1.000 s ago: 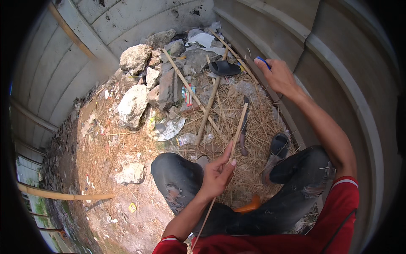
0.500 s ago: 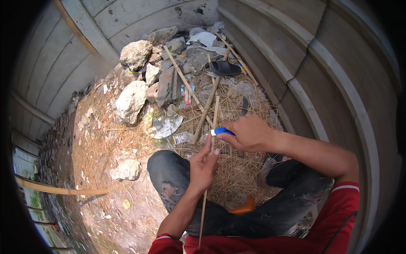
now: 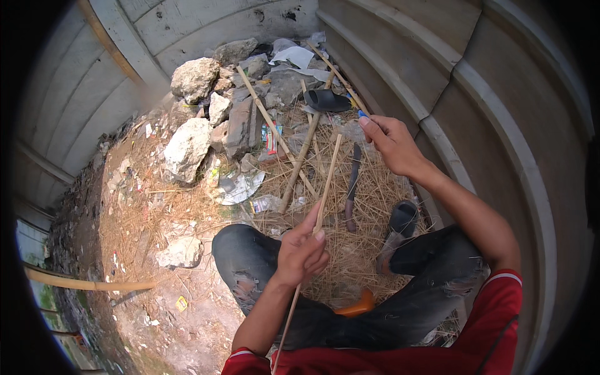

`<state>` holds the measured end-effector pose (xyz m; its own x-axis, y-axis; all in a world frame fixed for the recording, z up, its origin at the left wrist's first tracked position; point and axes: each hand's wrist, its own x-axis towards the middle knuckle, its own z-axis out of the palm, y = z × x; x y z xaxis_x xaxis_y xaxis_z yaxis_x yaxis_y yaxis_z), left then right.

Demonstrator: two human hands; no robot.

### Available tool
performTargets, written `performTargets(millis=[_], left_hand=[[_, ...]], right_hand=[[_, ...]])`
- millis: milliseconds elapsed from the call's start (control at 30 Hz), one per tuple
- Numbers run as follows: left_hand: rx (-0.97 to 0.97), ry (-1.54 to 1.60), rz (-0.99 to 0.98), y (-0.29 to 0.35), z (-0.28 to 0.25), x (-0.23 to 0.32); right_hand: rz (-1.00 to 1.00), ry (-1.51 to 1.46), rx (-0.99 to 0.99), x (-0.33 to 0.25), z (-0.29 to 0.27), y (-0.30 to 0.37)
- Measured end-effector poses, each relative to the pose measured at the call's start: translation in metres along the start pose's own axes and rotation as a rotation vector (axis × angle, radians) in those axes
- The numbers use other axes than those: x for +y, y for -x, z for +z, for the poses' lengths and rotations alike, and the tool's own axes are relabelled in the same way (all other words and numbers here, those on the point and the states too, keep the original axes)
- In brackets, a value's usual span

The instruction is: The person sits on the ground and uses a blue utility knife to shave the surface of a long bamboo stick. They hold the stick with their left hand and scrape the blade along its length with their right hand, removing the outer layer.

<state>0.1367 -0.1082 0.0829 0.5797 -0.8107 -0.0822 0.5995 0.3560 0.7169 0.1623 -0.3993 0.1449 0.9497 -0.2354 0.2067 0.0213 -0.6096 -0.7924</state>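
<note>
My left hand is closed around a long, thin bamboo strip. The strip slants up and away past my fingers, and its lower end runs back over my lap. Off to the right and farther forward, my right hand grips a blue utility knife. Only a small blue part of that tool shows beyond my fingers; its blade cannot be made out. The knife is apart from the strip. Between my hands, a dark-bladed knife with a brown handle lies on the shavings.
Bamboo shavings cover the ground between my legs, with an orange object near my lap. Ahead lie bamboo poles, a black sandal and a heap of rocks. A ribbed wall rises close on the right.
My right hand has moved with the utility knife away from the strip, forward and to the right. In my left hand the strip now tilts more to the right, its tip slightly higher.
</note>
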Motion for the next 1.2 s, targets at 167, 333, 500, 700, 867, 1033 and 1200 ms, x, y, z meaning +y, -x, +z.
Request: performTargets(millis=[167,333,500,700,867,1033,1200], left_hand=[[0.085,0.227,0.015,0.004,-0.001,0.008],[0.046,0.280,0.054,0.000,-0.005,0.009],[0.162,0.326,-0.044,0.002,-0.006,0.005],[0.144,0.207,-0.168,0.010,0.005,0.002],[0.023,0.146,-0.084,0.013,0.004,0.000],[0.187,0.095,0.006,0.007,0.001,0.008],[0.299,-0.149,0.078,0.002,0.004,0.002]], right_hand=[[-0.221,0.028,-0.162,-0.030,0.013,0.014],[-0.316,0.111,-0.374,-0.053,0.030,0.031],[-0.242,0.225,-0.509,-0.055,0.052,0.048],[0.056,0.390,-0.216,-0.010,0.021,-0.017],[0.092,0.329,-0.022,0.018,-0.015,-0.019],[-0.122,0.230,-0.151,-0.037,-0.003,0.005],[-0.280,0.226,-0.453,-0.049,0.039,0.039]])
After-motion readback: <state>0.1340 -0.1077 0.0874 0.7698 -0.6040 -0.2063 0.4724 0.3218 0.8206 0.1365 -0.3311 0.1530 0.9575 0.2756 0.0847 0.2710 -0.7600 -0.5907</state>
